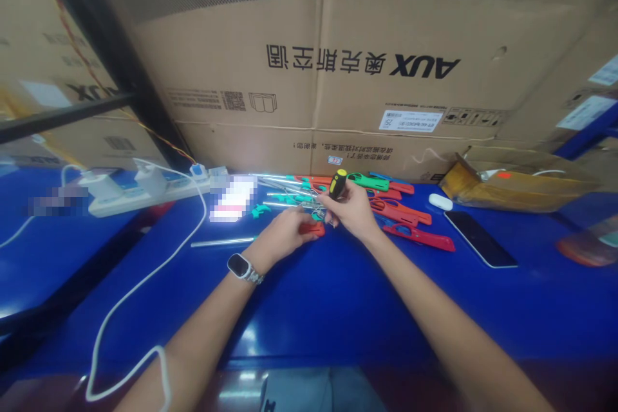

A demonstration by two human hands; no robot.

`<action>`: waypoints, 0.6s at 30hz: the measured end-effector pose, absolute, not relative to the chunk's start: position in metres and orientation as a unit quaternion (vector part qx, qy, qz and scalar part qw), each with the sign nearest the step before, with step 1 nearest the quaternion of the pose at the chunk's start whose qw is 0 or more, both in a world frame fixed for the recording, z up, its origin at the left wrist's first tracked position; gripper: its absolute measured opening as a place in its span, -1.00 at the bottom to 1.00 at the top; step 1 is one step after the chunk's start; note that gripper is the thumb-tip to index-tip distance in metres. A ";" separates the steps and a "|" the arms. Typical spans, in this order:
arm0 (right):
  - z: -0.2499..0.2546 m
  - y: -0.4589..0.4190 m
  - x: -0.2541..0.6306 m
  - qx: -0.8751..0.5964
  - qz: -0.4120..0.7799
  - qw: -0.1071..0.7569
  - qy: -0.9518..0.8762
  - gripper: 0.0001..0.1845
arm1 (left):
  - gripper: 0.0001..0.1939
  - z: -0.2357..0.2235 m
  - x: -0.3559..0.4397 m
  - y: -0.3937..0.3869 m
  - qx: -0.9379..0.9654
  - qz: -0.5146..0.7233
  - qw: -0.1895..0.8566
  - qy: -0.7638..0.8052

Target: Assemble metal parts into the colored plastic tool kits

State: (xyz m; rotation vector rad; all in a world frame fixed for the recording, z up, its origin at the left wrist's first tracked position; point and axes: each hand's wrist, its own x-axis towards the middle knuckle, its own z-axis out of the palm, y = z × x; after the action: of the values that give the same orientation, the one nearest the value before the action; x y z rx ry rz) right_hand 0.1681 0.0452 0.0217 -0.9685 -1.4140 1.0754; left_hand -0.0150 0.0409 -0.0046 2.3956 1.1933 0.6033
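Observation:
My left hand (286,232), with a watch (240,266) at the wrist, is closed around a red long-neck lighter (313,229). A metal tube (219,243) sticks out on the left of that hand, in line with the lighter. Closed in my right hand (356,211) is a screwdriver (338,185) with a yellow and black handle, tilted over the lighter; its tip is too small to make out. Around and behind both hands lie several red lighters (403,211) and a green lighter (371,181). A small teal plastic piece (261,210) rests left of them.
A lit, blurred phone-like screen (234,198) and a white power strip (145,193) with a loose cable (118,296) are on the left. To the right lie a dark-screened phone (479,238), a white earbud case (441,201) and a taped bag (526,180). Cardboard boxes (232,32) wall the back.

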 end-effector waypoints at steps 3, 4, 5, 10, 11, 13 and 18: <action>0.019 0.044 0.159 -0.412 0.455 0.538 -0.578 -0.52 | -0.83 -0.004 -0.015 0.040 0.857 0.219 0.204 0.419; 0.019 0.042 0.159 -0.409 0.463 0.528 -0.583 -0.50 | -0.83 -0.003 -0.015 0.040 0.858 0.222 0.204 0.417; 0.020 0.041 0.160 -0.403 0.472 0.515 -0.591 -0.50 | -0.83 -0.003 -0.015 0.040 0.858 0.225 0.202 0.415; 0.026 0.041 0.181 -0.354 0.538 0.423 -0.638 -0.55 | -0.83 -0.004 -0.015 0.040 0.857 0.219 0.197 0.422; 0.027 0.042 0.183 -0.356 0.534 0.421 -0.641 -0.54 | -0.83 -0.004 -0.015 0.040 0.857 0.217 0.194 0.426; 0.026 0.043 0.182 -0.376 0.501 0.445 -0.640 -0.54 | -0.82 -0.004 -0.015 0.040 0.857 0.212 0.188 0.430; 0.020 0.043 0.164 -0.435 0.442 0.521 -0.587 -0.52 | -0.82 -0.004 -0.015 0.039 0.854 0.216 0.199 0.430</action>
State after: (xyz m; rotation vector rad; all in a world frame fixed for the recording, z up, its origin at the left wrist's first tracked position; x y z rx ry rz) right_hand 0.1644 0.0428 0.0202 -1.0429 -1.4071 1.0584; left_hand -0.0146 0.0390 -0.0036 2.3891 1.2018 0.6035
